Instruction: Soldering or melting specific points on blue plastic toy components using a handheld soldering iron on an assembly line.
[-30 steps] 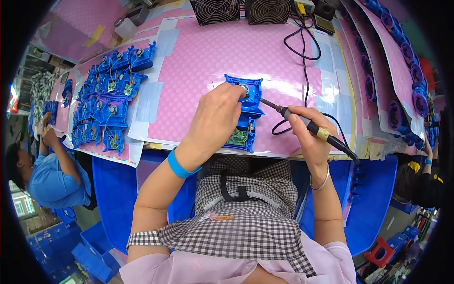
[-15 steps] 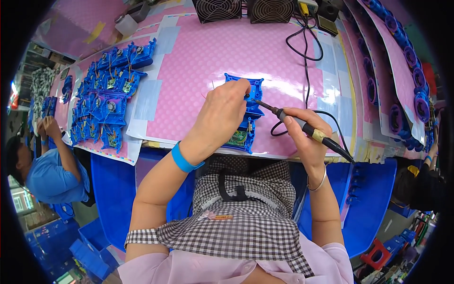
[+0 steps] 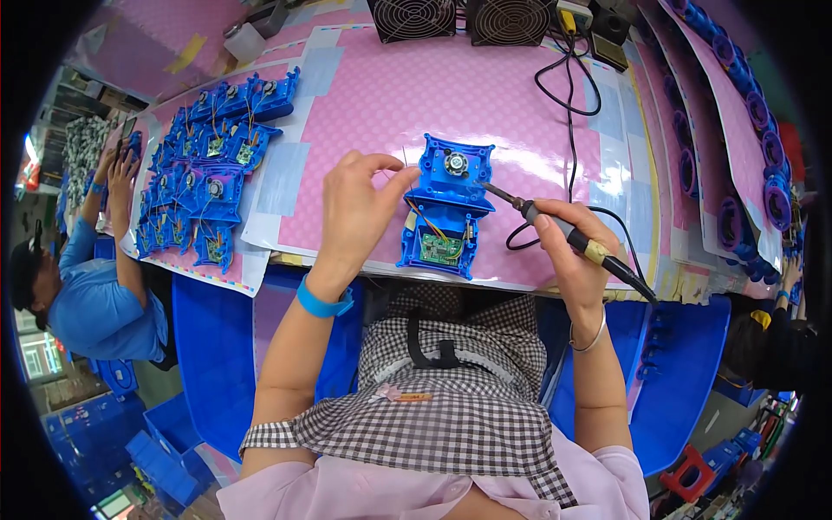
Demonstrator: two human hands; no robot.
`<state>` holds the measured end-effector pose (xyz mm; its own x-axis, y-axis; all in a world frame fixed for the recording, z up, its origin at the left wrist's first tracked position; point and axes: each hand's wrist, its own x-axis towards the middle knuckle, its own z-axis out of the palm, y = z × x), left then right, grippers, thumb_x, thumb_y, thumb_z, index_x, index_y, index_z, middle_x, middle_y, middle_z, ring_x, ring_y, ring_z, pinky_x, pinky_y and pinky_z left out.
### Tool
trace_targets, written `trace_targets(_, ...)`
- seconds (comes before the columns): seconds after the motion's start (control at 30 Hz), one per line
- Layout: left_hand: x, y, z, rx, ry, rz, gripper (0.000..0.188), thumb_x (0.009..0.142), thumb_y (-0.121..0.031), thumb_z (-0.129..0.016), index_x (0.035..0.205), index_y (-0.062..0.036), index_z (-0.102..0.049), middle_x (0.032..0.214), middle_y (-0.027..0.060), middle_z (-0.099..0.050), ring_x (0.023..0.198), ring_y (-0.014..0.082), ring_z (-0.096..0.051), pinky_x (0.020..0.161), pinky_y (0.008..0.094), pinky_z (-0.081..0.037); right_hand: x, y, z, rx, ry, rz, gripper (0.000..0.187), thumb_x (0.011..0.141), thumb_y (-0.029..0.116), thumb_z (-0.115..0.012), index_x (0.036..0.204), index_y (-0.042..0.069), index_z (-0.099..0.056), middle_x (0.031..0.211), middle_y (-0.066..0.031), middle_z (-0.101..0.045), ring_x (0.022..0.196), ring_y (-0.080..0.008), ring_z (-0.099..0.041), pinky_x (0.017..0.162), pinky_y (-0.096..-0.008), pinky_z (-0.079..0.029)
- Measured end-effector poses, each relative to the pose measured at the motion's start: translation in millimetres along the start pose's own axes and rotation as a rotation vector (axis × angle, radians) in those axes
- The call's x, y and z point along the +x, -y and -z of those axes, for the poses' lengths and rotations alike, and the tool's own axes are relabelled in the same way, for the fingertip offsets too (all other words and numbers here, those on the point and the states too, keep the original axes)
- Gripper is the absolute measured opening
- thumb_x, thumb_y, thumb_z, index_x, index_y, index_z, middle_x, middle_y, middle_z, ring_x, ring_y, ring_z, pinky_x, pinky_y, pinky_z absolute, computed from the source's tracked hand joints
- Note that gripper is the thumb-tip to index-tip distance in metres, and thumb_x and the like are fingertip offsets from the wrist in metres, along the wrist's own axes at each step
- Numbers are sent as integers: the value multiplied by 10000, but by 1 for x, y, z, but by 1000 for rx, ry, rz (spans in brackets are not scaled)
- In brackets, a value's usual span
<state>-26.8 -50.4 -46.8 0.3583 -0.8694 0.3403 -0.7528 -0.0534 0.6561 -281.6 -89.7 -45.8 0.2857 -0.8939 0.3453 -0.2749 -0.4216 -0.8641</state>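
In front of me lies a blue plastic housing in two joined halves. Its far half [image 3: 475, 176] carries a small round speaker [image 3: 455, 163]. The near half [image 3: 407, 251] holds a green circuit board [image 3: 440, 247] with several thin coloured wires [image 3: 419, 211]. My left hand [image 3: 360, 208], beside the far half's left edge, is closed with thumb and forefinger pinching a thin wire [image 3: 405, 158]. My right hand [image 3: 574, 247] is wrapped around a soldering iron [image 3: 555, 227]. The iron's tip points left, close to the far half's right side; whether it touches is unclear.
Several similar blue housings [image 3: 212, 186] stand in rows at the left. Two fans [image 3: 511, 19] are at the back. A black cable [image 3: 569, 130] runs down the pink table. Boards with purple rings [image 3: 776, 208] stand at the right. A person in blue [image 3: 108, 303] works at the far left.
My left hand has moved left off the housing, uncovering the speaker and circuit board. The soldering iron remains in my right hand near the housing. The whole view has shifted slightly.
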Motion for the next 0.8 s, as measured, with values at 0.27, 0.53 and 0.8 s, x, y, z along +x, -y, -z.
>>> trace_targets(0.27,-6,-21,-10,-283,22,39,94,795,-98,-737,849,-21,-730,786,50,-679,623,53,-534,524,234,-383,0,-2,-5,24,1,16,164,814,23,-686,969,-28,-705,828,-59,-670,695,-86,-575,590,-212,-426)
trace_targets(0.53,0,-25,-18,-126,297,-149,112,794,-105,-674,860,-22,-709,773,144,-663,698,287,-642,640,387,-496,-1,-1,-5,11,-14,6,171,813,22,-688,978,-20,-708,827,-55,-669,683,-83,-559,585,-212,-416)
trace_targets(0.8,4,-28,-22,-24,336,-191,117,784,-97,-666,855,-21,-718,790,149,-665,730,302,-641,665,396,-497,-2,2,-4,12,-26,-14,170,812,17,-689,976,-25,-704,825,-55,-663,679,-82,-554,580,-220,-410)
